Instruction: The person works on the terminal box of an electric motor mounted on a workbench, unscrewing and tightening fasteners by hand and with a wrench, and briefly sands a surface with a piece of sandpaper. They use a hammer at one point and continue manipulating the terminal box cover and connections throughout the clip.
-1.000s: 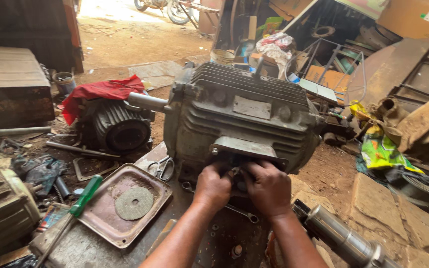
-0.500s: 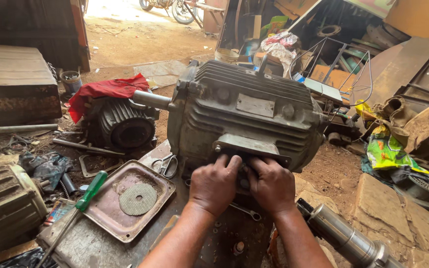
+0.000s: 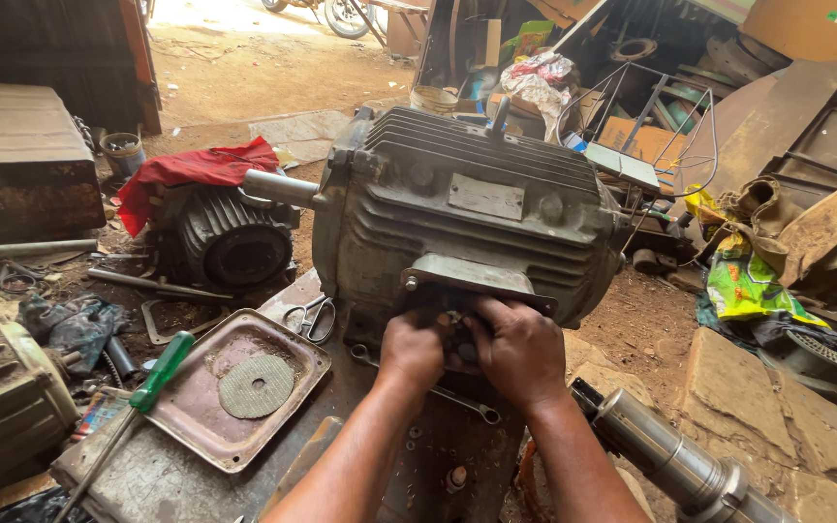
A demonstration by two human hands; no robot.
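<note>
A large grey ribbed motor (image 3: pixel 477 218) stands on the worktop (image 3: pixel 147 475). At its front terminal box (image 3: pixel 472 286), the right hand (image 3: pixel 520 349) and left hand (image 3: pixel 411 351) press in, fingers curled on small parts inside.

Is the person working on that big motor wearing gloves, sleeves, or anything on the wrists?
No. Both the left hand and right hand are bare, with no gloves. The forearms are uncovered as far as the bottom edge of the picture; no sleeve, watch or band shows. The fingers look smudged with dark grime.
</note>
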